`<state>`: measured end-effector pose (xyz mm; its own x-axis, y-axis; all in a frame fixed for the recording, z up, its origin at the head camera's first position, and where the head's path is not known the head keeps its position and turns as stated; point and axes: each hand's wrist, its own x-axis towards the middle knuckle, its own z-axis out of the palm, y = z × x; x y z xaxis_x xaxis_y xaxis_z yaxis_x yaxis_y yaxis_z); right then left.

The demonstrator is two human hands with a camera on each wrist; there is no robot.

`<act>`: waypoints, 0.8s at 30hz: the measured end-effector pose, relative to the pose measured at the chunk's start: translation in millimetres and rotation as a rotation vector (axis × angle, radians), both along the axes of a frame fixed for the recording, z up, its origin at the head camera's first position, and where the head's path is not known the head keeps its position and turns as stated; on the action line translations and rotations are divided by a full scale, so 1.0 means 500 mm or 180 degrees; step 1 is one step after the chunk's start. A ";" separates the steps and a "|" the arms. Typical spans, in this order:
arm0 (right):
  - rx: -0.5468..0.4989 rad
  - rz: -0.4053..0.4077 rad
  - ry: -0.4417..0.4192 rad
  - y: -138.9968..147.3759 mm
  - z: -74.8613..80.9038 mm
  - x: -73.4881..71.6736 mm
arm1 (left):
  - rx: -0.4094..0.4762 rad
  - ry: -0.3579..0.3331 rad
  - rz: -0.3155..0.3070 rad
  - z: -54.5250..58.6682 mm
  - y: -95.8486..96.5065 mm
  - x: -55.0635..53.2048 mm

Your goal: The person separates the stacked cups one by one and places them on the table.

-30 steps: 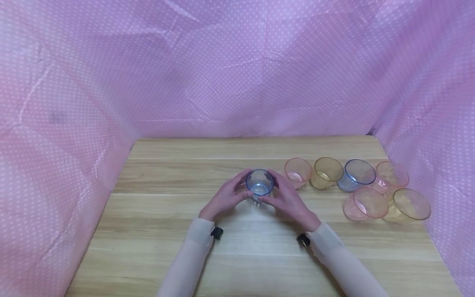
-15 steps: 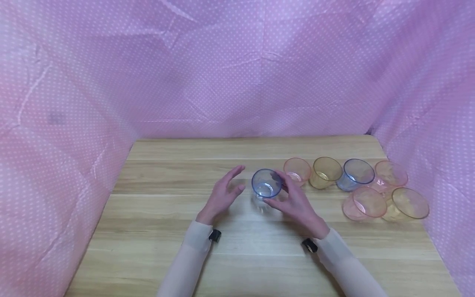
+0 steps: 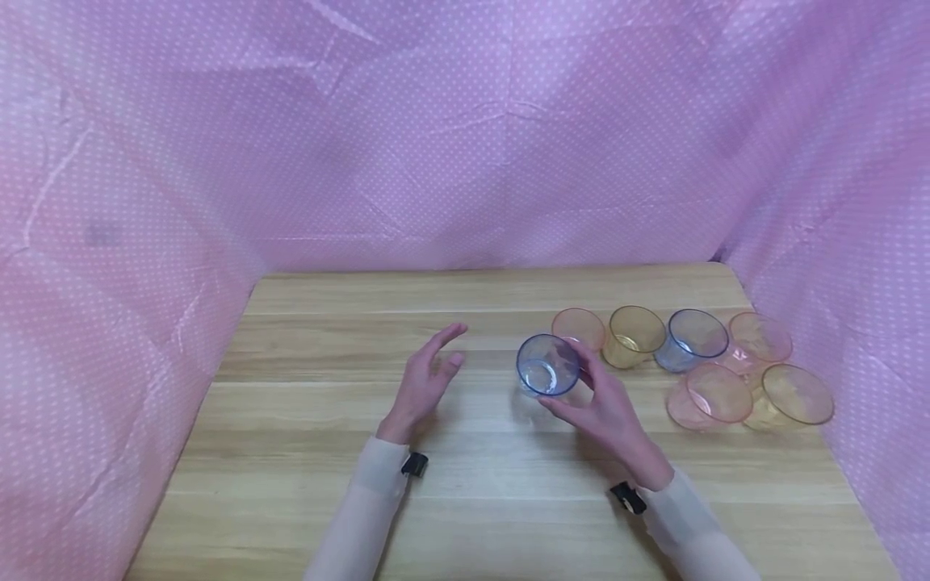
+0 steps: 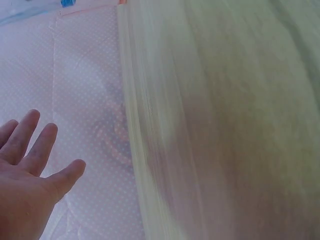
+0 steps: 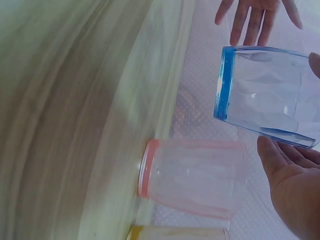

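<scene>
My right hand [image 3: 610,403] grips a clear blue cup [image 3: 546,367] from its right side, thumb at the near side and fingers behind. In the right wrist view the blue cup [image 5: 270,95] is off the table, between thumb and fingers. A pink cup [image 3: 579,324] stands just behind it, partly overlapped in the head view. Holding nothing, my left hand [image 3: 425,379] hovers left of the blue cup, its fingers relaxed and thumb apart. The left wrist view shows the same left hand [image 4: 30,170] with spread fingers.
Right of the pink cup stand a yellow cup [image 3: 635,339], another blue cup [image 3: 693,343] and a pink one. In front of these are a pink cup [image 3: 708,397] and a yellow cup [image 3: 795,395]. Pink dotted cloth [image 3: 465,145] surrounds the wooden table [image 3: 327,452].
Both hands were on the blue cup one second ago. My left hand has let go and moved left, while my right hand has lifted the cup and carried it to the right.
</scene>
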<state>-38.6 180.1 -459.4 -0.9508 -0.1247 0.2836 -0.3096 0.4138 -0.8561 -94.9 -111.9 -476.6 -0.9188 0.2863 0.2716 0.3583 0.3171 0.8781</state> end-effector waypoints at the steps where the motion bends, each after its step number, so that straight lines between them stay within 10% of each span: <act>1: -0.0005 -0.0019 -0.0005 0.004 0.001 0.004 | -0.0004 -0.0019 -0.0002 0.001 -0.001 0.001; 24: -0.0113 -0.0630 -0.0008 0.105 -0.005 0.068 | -0.0041 0.0060 -0.0046 0.006 -0.014 0.013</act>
